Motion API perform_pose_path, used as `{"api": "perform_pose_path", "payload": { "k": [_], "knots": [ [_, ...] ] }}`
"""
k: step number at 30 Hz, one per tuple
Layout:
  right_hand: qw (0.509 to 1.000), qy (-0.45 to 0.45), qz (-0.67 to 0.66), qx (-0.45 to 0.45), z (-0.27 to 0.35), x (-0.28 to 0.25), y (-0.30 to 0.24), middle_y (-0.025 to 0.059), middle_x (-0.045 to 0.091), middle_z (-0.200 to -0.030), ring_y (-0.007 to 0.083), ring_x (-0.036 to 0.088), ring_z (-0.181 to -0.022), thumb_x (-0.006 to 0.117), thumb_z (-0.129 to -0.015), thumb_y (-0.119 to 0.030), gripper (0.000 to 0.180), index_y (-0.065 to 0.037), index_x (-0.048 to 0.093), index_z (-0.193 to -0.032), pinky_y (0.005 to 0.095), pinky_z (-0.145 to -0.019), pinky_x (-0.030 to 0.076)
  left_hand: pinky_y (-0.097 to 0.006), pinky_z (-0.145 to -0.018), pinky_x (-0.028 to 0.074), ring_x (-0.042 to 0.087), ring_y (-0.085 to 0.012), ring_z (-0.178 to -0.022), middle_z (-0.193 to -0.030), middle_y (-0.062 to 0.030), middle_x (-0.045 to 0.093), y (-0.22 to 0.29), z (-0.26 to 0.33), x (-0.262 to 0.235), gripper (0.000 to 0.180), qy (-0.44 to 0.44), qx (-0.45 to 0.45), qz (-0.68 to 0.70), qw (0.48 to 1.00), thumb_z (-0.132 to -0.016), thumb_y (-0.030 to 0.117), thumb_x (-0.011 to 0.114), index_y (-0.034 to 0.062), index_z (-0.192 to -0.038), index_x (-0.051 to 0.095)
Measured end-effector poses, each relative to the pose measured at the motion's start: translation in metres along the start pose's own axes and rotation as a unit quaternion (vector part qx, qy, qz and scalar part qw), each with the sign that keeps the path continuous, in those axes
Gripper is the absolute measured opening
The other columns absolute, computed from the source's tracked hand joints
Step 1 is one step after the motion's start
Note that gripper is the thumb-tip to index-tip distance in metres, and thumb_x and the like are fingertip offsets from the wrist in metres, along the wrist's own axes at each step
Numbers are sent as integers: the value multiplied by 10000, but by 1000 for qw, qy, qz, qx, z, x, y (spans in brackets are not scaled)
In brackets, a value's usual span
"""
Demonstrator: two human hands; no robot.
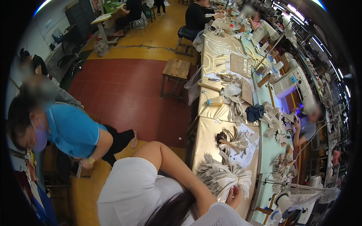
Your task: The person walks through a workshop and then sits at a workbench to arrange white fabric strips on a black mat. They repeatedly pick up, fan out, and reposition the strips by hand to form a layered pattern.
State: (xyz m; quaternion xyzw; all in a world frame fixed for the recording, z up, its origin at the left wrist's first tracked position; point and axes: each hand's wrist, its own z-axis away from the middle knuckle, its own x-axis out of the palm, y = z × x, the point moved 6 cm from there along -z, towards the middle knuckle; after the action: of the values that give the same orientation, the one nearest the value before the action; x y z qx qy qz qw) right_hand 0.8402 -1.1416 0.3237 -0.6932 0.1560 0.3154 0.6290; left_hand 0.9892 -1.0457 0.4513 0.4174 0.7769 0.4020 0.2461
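Note:
My left hand (234,196) is closed around the base of a fanned bundle of pale flat strips (222,177), which rests on the gold-coloured worktable (207,145). My left forearm, with a thin bracelet at the wrist, reaches across to it from the lower left. My right hand is out of view; only a white sleeve (222,217) shows at the bottom edge. A smaller heap of the same strips (233,141), with a dark tuft beside it, lies further up the table on white paper sheets.
A person in a blue shirt (71,130) bends over at the left. Across the table a co-worker in grey (307,128) sits by white sewing machines (298,83). A wooden stool (176,69) stands on the red floor. More cut pieces and a dark cloth (254,112) lie along the bench.

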Motion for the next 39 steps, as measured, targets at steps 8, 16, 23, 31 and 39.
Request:
{"api": "perform_pose_path", "payload": {
  "k": [8, 16, 23, 31, 39],
  "knots": [
    [996, -71, 19, -43, -4, 38, -31, 123, 707, -1028, 204, 676, -896, 667, -958, -79, 210, 28, 641, -1137, 323, -844, 527, -391, -860, 493, 637, -324, -996, -1090, -245, 666, 10, 25, 8, 504, 31, -1, -26, 999, -825, 276, 766, -76, -1147, 602],
    [994, -80, 1, -72, -7, 55, -49, 134, 712, -975, 210, 680, -870, 679, -942, -67, 194, 16, 647, -1114, 328, -814, 529, -399, -813, 492, 640, -340, -934, -1038, -260, 668, 14, 39, 14, 520, 44, 13, -44, 998, -787, 268, 790, -96, -1106, 600],
    [994, -93, 25, -56, 2, 54, -64, 128, 712, -966, 211, 680, -881, 673, -947, -73, 186, 8, 649, -1112, 329, -812, 524, -389, -651, 477, 633, -314, -723, -821, -221, 665, 41, 39, 11, 397, 51, 1, -1, 999, -783, 244, 789, -91, -911, 620],
    [994, -64, 36, -85, -1, 51, -60, 136, 699, -935, 236, 662, -813, 679, -921, -43, 166, 10, 659, -1077, 347, -764, 518, -383, -598, 474, 639, -311, -662, -757, -203, 673, 54, 44, 5, 357, 73, 5, -7, 997, -778, 231, 791, -82, -852, 637],
    [984, -138, 75, -81, -19, 82, -68, 149, 712, -999, 237, 696, -921, 669, -951, -77, 190, 21, 645, -1111, 343, -833, 533, -380, -595, 472, 638, -307, -656, -752, -195, 672, 42, 66, -4, 357, 107, -8, -51, 993, -779, 234, 792, -77, -855, 635]
  ]
}}
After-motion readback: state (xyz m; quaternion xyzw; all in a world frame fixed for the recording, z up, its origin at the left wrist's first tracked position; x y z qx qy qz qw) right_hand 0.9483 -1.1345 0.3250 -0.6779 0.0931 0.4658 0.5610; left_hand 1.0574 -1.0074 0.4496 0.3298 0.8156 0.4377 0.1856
